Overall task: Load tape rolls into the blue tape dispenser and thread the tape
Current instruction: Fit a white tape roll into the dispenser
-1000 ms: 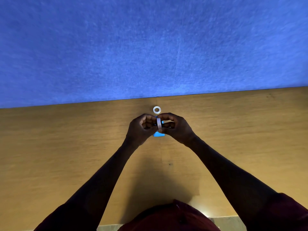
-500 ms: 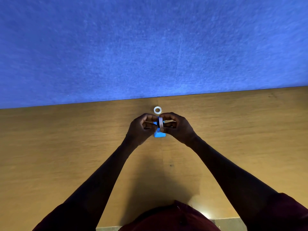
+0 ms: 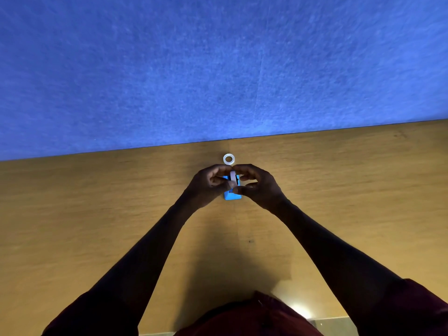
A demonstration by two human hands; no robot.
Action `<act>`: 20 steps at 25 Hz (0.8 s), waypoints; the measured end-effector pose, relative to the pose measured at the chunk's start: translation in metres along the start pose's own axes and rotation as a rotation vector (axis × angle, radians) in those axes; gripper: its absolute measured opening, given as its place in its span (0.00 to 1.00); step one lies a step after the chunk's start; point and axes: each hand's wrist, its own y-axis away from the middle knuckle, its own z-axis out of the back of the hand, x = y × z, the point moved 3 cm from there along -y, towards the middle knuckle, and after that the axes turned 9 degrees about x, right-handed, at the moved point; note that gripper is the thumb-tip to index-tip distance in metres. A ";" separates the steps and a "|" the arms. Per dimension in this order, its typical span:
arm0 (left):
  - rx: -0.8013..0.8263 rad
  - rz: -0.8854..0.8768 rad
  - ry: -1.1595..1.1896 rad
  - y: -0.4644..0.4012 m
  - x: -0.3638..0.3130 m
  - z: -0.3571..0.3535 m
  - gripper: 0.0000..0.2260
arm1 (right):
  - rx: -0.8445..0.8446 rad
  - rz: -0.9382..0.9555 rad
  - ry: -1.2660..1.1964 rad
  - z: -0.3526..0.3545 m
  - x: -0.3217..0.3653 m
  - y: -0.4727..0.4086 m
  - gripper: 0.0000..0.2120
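Here the wooden tabletop (image 3: 97,214) runs up to a blue felt-like wall panel (image 3: 218,69), and a spare tape roll (image 3: 229,159) lies flat just beyond the hands, near the panel's foot and apart from the fingers. Both hands meet over the blue tape dispenser (image 3: 232,195), which sits on the tabletop between them; only its near end shows, the rest being covered by fingers. The left hand (image 3: 208,184) and the right hand (image 3: 258,184) are each curled with fingertips pinching a second tape roll (image 3: 233,178), held upright on edge directly above the dispenser, so it appears as a thin white band. Whether that roll is already seated in the dispenser or just above it cannot be told, and any loose tape end is too small to make out. Dark red sleeves (image 3: 412,311) are cut off by the lower frame edge, and the forearms cast a shadow on the wood beneath.
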 end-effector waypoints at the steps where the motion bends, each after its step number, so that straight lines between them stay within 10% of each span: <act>1: 0.011 0.008 -0.027 -0.001 0.001 0.000 0.21 | -0.005 -0.002 0.001 0.000 0.001 0.001 0.25; 20: -0.113 0.003 -0.446 -0.042 0.027 0.010 0.22 | 0.104 -0.294 0.447 -0.004 -0.062 -0.019 0.44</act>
